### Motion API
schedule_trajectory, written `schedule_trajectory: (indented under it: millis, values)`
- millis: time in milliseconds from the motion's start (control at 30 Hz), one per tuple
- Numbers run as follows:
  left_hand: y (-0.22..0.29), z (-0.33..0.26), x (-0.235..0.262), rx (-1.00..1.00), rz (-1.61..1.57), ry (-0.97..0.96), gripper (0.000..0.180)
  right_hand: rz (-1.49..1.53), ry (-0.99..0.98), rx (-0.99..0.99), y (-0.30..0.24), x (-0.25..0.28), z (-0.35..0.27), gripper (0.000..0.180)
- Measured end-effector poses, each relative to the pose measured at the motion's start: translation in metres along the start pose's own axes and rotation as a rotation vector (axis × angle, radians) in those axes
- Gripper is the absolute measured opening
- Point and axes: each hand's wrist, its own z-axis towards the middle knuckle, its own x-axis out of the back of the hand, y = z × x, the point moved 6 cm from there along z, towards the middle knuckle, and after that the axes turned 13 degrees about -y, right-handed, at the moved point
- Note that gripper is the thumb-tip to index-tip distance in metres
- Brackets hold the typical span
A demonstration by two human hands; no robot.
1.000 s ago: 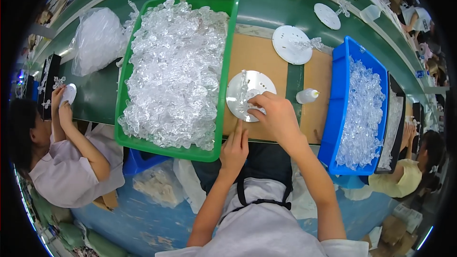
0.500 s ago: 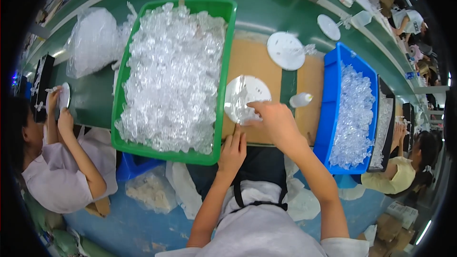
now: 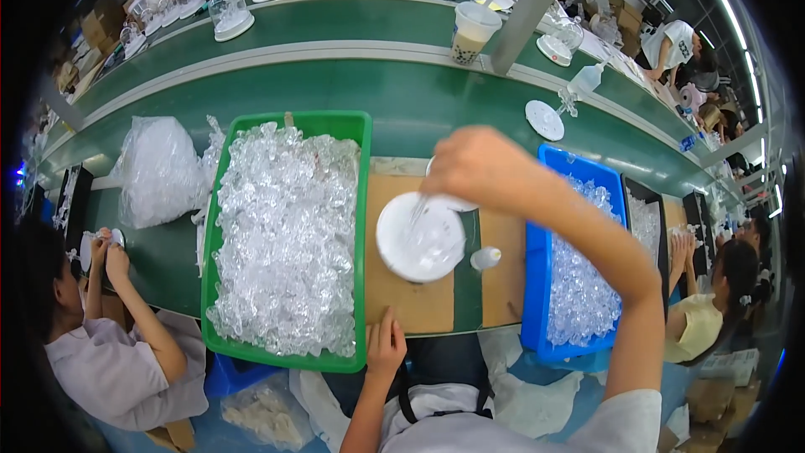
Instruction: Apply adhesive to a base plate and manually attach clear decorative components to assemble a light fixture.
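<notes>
We see a person's right hand (image 3: 478, 166) raised at a worktable, its fingers curled downward. A clear plastic piece (image 3: 418, 216) shows as a blurred streak just below the fingertips; we cannot tell whether they pinch it. Directly under this grip, toward the person, a round white plate (image 3: 429, 258) lies on a brown board (image 3: 411, 302), more clear plastic blurred across its top. A second white plate (image 3: 458, 204) is partly hidden behind the hand.

Nearer the person than the plate, the left hand (image 3: 386, 348) rests at the board's front edge, fingers loosely extended, nothing visible in it and apart from the plate.

Left of the grip we find a green tub (image 3: 361, 235) heaped with clear plastic pieces (image 3: 281, 243), and beyond it a puffy plastic bag (image 3: 159, 176). Below the right wrist stands or lies a small white bottle (image 3: 485, 259). Right of that, partly under the forearm, is a blue bin (image 3: 534, 285) of similar pieces. Past the grip, we notice a drink cup (image 3: 475, 31).
</notes>
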Motion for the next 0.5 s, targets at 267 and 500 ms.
schedule_trajectory:
  millis: [267, 500]
  values:
    - [-0.003, 0.007, -0.016, -0.077, 0.205, 0.065, 0.033, 0.338, -0.031, -0.373, 0.192, 0.005, 0.007, 0.018]
    - [-0.004, 0.004, -0.019, -0.101, 0.247, 0.101, 0.034, 0.272, -0.051, -0.795, 0.315, -0.094, -0.012, 0.027]
